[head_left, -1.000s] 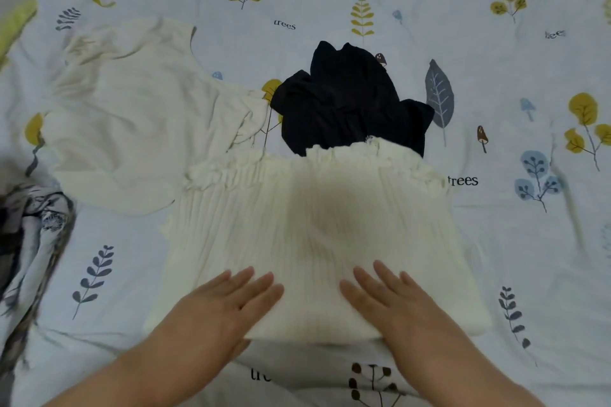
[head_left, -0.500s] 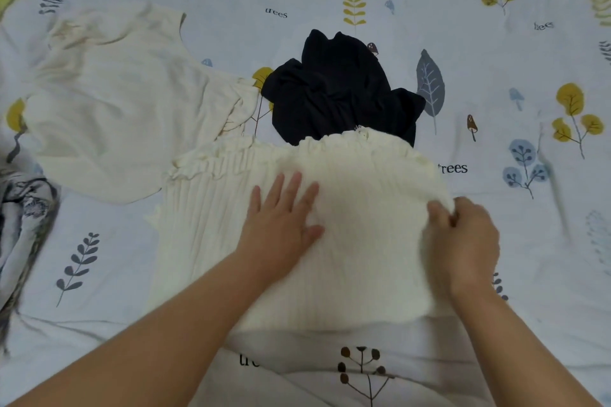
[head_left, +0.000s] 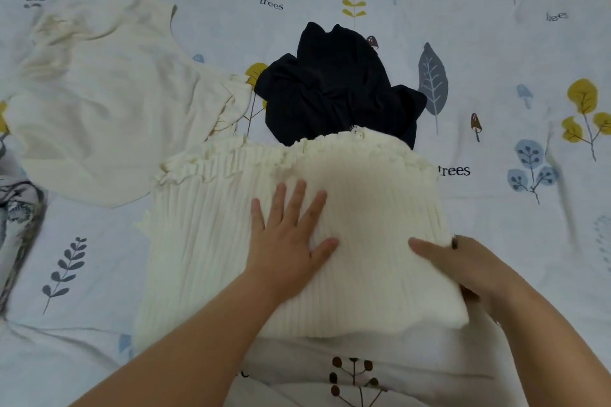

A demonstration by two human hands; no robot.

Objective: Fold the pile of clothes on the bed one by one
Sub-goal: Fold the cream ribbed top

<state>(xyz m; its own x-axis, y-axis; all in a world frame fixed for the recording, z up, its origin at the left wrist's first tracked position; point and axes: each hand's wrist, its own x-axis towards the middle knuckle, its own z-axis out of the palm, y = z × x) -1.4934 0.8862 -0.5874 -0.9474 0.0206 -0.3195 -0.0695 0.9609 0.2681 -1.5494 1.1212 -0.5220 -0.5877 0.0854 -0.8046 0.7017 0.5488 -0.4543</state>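
Cream ribbed knit (head_left: pixel 215 241) lay flat on the bed (head_left: pixel 496 208), directly in front of the person, long axis running left-right w/ ruffled edge at the far side. Left hand (head_left: pixel 291 241) pressed flat on its middle, fingers spread. Right hand (head_left: pixel 463 268) gripped the knit's right edge, thumb on top, so nearer for folding that side inward. Navy garment (head_left: pixel 337 86) sat just beyond.

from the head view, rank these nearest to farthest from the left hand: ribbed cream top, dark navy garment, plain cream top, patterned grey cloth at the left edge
1. Ribbed cream top: directly under the left hand, which presses on it.
2. Dark navy garment: just beyond, farther up the bed.
3. Plain cream top: up and to the left.
4. Patterned grey cloth: far left edge.
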